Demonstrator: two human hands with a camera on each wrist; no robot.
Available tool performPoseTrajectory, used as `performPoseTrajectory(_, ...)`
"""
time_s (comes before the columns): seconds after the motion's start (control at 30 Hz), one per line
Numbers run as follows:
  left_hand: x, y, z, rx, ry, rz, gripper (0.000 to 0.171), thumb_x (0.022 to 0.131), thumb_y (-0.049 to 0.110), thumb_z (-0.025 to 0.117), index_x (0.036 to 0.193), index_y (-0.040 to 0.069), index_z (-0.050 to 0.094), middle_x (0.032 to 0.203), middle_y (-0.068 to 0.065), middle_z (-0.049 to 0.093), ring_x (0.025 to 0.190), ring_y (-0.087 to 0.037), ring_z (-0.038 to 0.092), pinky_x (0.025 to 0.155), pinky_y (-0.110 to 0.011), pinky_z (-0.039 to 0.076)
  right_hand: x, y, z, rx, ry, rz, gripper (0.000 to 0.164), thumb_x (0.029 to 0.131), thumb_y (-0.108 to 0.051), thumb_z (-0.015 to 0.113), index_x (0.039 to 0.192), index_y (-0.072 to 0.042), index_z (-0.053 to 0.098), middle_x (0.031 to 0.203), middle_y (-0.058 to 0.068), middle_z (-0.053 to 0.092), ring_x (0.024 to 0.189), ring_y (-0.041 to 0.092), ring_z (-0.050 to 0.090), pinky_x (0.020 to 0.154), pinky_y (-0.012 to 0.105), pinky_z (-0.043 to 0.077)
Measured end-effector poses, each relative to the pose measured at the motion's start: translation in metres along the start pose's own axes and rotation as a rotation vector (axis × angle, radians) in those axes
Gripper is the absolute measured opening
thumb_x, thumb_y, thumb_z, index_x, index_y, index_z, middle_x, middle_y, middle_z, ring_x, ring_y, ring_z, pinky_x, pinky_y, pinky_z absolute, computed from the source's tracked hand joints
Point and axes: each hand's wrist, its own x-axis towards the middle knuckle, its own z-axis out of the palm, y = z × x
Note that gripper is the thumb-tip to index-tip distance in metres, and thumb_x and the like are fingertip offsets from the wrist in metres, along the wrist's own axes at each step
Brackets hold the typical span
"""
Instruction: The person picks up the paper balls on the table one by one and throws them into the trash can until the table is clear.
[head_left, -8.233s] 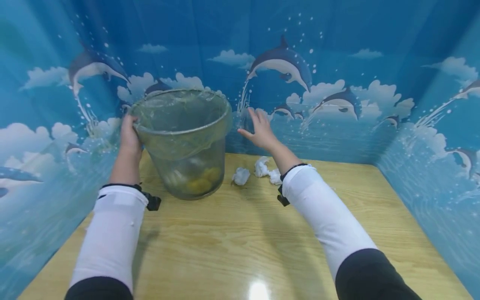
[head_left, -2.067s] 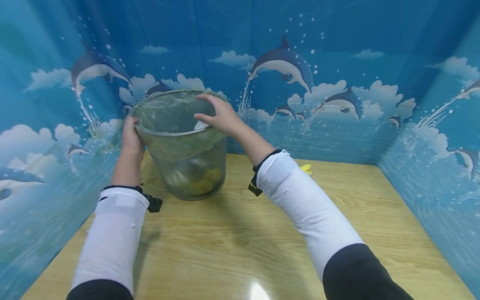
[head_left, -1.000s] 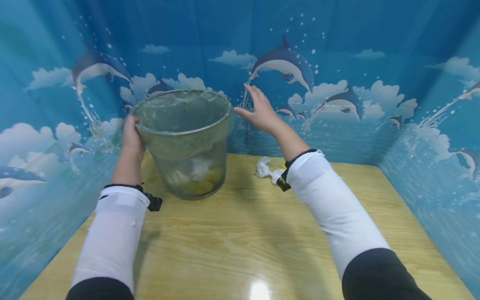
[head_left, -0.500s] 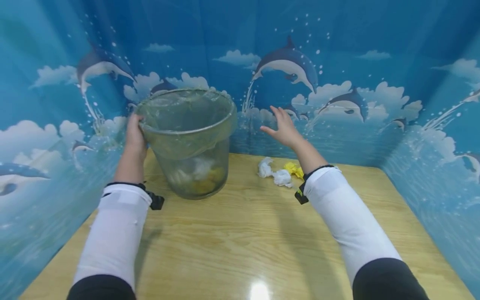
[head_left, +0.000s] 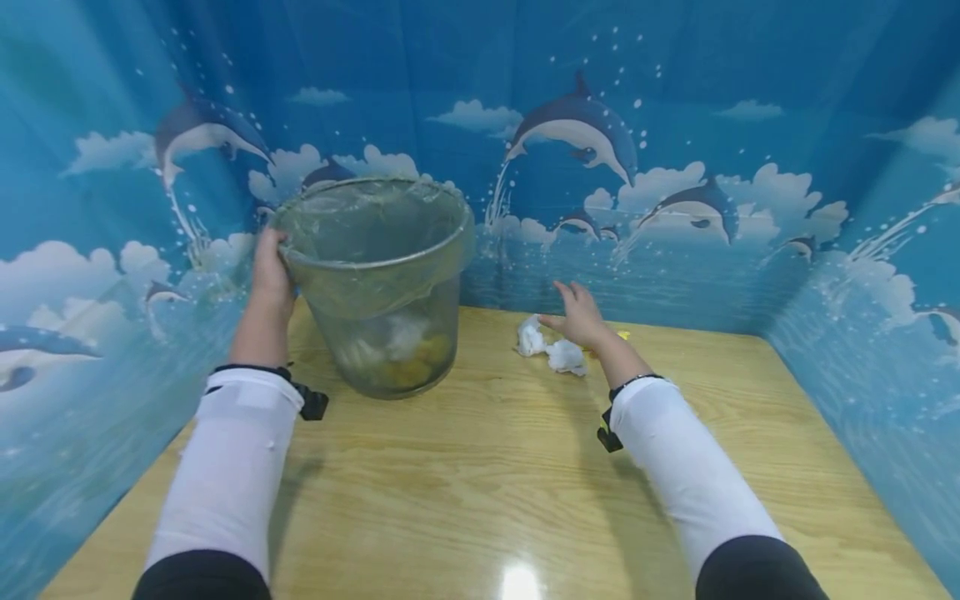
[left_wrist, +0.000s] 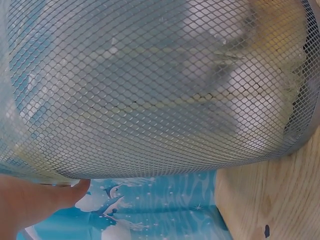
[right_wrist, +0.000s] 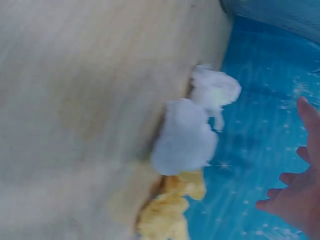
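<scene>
My left hand point(head_left: 268, 271) grips the left rim of a wire-mesh wastebasket point(head_left: 356, 287), its thumb at the edge in the left wrist view. A greenish plastic liner folds over the basket's rim, and white and yellow wads show through the wall. Low over the table, my right hand point(head_left: 583, 321) reaches with spread fingers and holds nothing. Beside its fingertips lie two crumpled white papers, one further left point(head_left: 530, 337) and one nearer me point(head_left: 566, 357). Crumpled yellow paper point(right_wrist: 170, 210) lies next to them, mostly hidden behind the hand in the head view.
The wooden table point(head_left: 465, 467) runs to a blue dolphin-print curtain point(head_left: 675, 275) at the back and both sides. The basket stands at the back left, close to the curtain.
A third white paper ball left the table in my right hand and dropped into the wastebasket. My right hand then moved right and down to the remaining papers. My left hand kept its grip.
</scene>
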Motion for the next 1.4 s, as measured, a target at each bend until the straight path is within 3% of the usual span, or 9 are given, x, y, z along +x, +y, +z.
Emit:
performPoseTrajectory(0.2, 0.000, -0.001, 0.001, -0.046, -0.009, 0.030, 0.026, 0.097, 0.033, 0.031, 0.115, 0.019, 0.043, 0.155, 0.004, 0.020, 0.106, -0.006, 0.037, 0.084, -0.023, 0.026, -0.003, 0.015, 0.025, -0.074, -0.031, -0.012, 0.079, 0.096, -0.041, 0.055, 0.155, -0.006, 0.016, 0.158, 0.029, 0.007, 0.144, 0.049, 0.008, 0.113, 0.063, 0.015)
performPoseTrajectory(0.33, 0.000, -0.001, 0.001, -0.031, -0.011, 0.030, 0.036, 0.097, 0.033, 0.029, 0.129, 0.022, 0.041, 0.160, 0.005, 0.011, 0.113, -0.005, 0.033, 0.086, -0.024, 0.024, -0.008, 0.020, 0.040, -0.080, -0.050, -0.017, 0.078, 0.096, -0.040, 0.056, 0.154, -0.006, 0.018, 0.158, 0.029, 0.009, 0.144, 0.049, 0.007, 0.112, 0.065, 0.015)
performPoseTrajectory(0.43, 0.001, -0.001, 0.001, -0.010, -0.020, 0.038, 0.029, 0.097, 0.033, 0.027, 0.121, 0.026, 0.041, 0.163, 0.009, -0.011, 0.122, -0.002, 0.019, 0.088, -0.025, 0.020, -0.013, 0.021, 0.048, -0.075, -0.060, -0.013, 0.077, 0.096, -0.039, 0.056, 0.154, -0.006, 0.019, 0.158, 0.029, 0.008, 0.144, 0.050, 0.006, 0.112, 0.066, 0.013)
performPoseTrajectory(0.53, 0.003, -0.001, 0.001, -0.036, -0.013, 0.059, 0.011, 0.096, 0.031, 0.029, 0.093, 0.022, 0.033, 0.162, 0.006, -0.003, 0.117, -0.005, 0.024, 0.087, -0.025, 0.021, -0.015, 0.022, 0.053, -0.078, -0.059, -0.021, 0.075, 0.096, -0.037, 0.057, 0.154, -0.006, 0.021, 0.157, 0.031, 0.009, 0.143, 0.053, 0.007, 0.112, 0.066, 0.012)
performPoseTrajectory(0.67, 0.004, 0.001, 0.001, -0.026, -0.014, 0.039, 0.036, 0.096, 0.033, 0.029, 0.129, 0.027, 0.042, 0.163, 0.009, -0.009, 0.141, -0.006, 0.016, 0.092, -0.026, 0.021, -0.016, 0.029, 0.058, -0.094, -0.065, -0.037, 0.073, 0.095, -0.034, 0.058, 0.154, -0.007, 0.023, 0.156, 0.032, 0.011, 0.142, 0.055, 0.008, 0.111, 0.068, 0.011)
performPoseTrajectory(0.73, 0.003, 0.003, 0.001, -0.005, -0.020, 0.017, 0.057, 0.096, 0.035, 0.027, 0.152, 0.031, 0.018, 0.161, 0.013, -0.020, 0.147, -0.002, -0.009, 0.095, -0.026, 0.017, -0.016, 0.032, 0.061, -0.096, -0.075, -0.042, 0.073, 0.095, -0.031, 0.058, 0.154, -0.007, 0.022, 0.156, 0.032, 0.010, 0.142, 0.055, 0.007, 0.111, 0.068, 0.011)
performPoseTrajectory(1.03, 0.003, 0.006, 0.001, 0.012, -0.006, -0.009, 0.069, 0.096, 0.036, 0.026, 0.156, 0.029, -0.009, 0.160, 0.014, -0.022, 0.147, -0.005, -0.016, 0.112, -0.027, 0.014, -0.020, 0.035, 0.065, -0.083, -0.116, -0.039, 0.069, 0.095, -0.022, 0.058, 0.153, -0.005, 0.025, 0.155, 0.035, 0.007, 0.140, 0.056, 0.011, 0.111, 0.064, 0.017)
performPoseTrajectory(1.3, 0.000, 0.004, 0.001, -0.016, -0.024, -0.016, 0.066, 0.097, 0.034, 0.026, 0.157, 0.028, -0.001, 0.162, 0.014, -0.014, 0.141, -0.005, 0.015, 0.093, -0.024, 0.022, -0.021, 0.037, 0.068, -0.076, -0.117, -0.047, 0.058, 0.096, -0.019, 0.055, 0.147, -0.002, 0.035, 0.150, 0.034, 0.026, 0.135, 0.056, 0.024, 0.109, 0.062, 0.026)
performPoseTrajectory(1.4, 0.000, 0.003, 0.001, -0.047, -0.023, -0.008, 0.057, 0.098, 0.032, 0.028, 0.153, 0.026, 0.018, 0.162, 0.008, 0.007, 0.126, -0.005, 0.031, 0.088, -0.023, 0.023, -0.021, 0.038, 0.069, -0.098, -0.116, -0.063, 0.054, 0.096, -0.017, 0.055, 0.145, 0.000, 0.038, 0.145, 0.033, 0.034, 0.132, 0.053, 0.032, 0.109, 0.059, 0.029)
